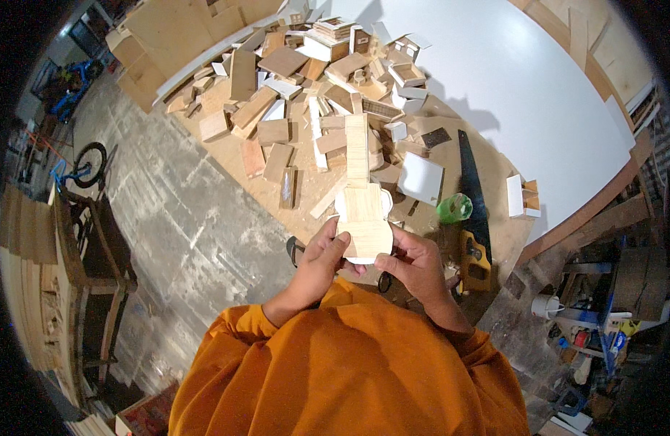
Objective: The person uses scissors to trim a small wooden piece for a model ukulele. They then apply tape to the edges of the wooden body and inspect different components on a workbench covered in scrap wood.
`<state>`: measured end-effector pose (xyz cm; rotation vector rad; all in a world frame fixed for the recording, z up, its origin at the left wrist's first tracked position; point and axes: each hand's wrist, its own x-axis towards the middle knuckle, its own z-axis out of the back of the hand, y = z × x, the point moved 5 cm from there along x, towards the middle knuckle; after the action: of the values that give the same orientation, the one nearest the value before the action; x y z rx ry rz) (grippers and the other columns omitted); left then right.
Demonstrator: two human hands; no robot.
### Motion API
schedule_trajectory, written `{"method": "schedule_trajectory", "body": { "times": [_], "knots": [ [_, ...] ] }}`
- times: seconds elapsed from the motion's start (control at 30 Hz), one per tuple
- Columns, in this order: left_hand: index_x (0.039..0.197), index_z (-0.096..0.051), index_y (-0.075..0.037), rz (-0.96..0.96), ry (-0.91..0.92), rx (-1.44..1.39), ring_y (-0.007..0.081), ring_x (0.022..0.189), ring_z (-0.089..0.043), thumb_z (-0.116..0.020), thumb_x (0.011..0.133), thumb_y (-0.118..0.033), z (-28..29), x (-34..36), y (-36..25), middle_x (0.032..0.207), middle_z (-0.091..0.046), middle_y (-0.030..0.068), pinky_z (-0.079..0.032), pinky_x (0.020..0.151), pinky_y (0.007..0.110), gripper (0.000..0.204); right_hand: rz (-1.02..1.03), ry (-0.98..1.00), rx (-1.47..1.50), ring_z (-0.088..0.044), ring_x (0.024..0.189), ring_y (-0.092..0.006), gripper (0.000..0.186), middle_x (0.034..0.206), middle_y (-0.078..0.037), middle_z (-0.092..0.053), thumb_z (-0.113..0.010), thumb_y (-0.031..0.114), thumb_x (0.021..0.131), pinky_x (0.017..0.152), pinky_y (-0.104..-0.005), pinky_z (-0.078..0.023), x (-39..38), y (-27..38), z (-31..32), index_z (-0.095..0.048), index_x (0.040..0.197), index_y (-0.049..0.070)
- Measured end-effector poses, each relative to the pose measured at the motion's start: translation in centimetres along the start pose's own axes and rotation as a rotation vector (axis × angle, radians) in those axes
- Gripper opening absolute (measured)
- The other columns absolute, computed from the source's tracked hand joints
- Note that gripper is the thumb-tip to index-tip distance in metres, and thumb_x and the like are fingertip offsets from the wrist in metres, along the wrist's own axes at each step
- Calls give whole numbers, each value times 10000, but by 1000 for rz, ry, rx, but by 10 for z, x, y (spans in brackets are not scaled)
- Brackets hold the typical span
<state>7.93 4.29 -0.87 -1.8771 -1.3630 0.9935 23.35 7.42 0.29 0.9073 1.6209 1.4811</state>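
Pinches guitar-shaped wooden piece [369, 234] by its rounded end, between thumbs and fingers of left hand [322, 256] and right hand [416, 261], at worktable's [505, 232] near edge, left of handsaw [479, 207].

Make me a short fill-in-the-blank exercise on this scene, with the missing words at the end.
1. The left hand and the right hand hold the wooden piece by its ____ end, not its narrow one.
2. The handsaw has a handle coloured ____.
3. The green container is on the ____ side of the saw blade in the picture.
4. The person's sweatshirt is ____.

Missing words: wide; yellow; left; orange.
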Motion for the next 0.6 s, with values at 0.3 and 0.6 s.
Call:
{"method": "schedule_trajectory", "body": {
  "times": [0.3,0.6],
  "knots": [
    [1332,-382,-1,29,145,-214,241,1150,-529,-421,865,-647,-10,11,-10,1256,-530,126,-426,968,375,798,-144,147,160,-604,794,-80,447,971,-51,-652,-620,36,848,686,-223,-510,0,-7,4,-502,1274,-34],
    [1368,-373,-57,50,183,-530,271,1106,-562,-205,743,-835,-11,30,1,1263,-519,127,-458,958,425,1013,376,-210,-692,-580,962,-273,562,1018,-104,-578,-790,147,674,745,-331,-527,-4,44,3,-573,1190,93]
  ]
}}
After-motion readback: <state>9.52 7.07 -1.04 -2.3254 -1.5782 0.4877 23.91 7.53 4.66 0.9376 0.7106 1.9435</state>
